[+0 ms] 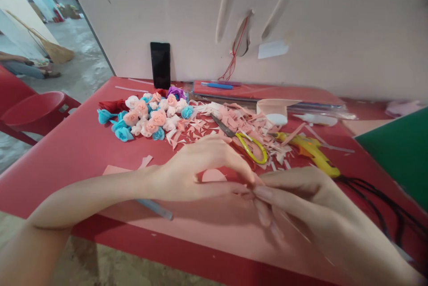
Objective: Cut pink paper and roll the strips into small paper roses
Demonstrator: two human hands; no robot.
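My left hand [197, 165] reaches across with its thumb and fingertips pinched on a small piece of pink paper [258, 181]. Against those fingertips, my right hand [307, 201] is closed in a pinch on the same piece, most of which the fingers hide. A thin pale strand [297, 228] slants down from beneath the right fingers; what it is made of is unclear. Under both hands lies a large pink paper sheet [207, 237]. A rounded pink paper cutout [214, 175] shows through the gap of my left hand. Just beyond are yellow-handled scissors [251, 148].
Paper roses [147, 116] in several colours and pink scraps [234, 119] cover the back. A yellow glue gun [310, 150] with black cable lies right. A phone [161, 65] leans on the white panel [187, 18]. A blue stick [155, 209] rests near the front; a red chair [35, 112] stands left.
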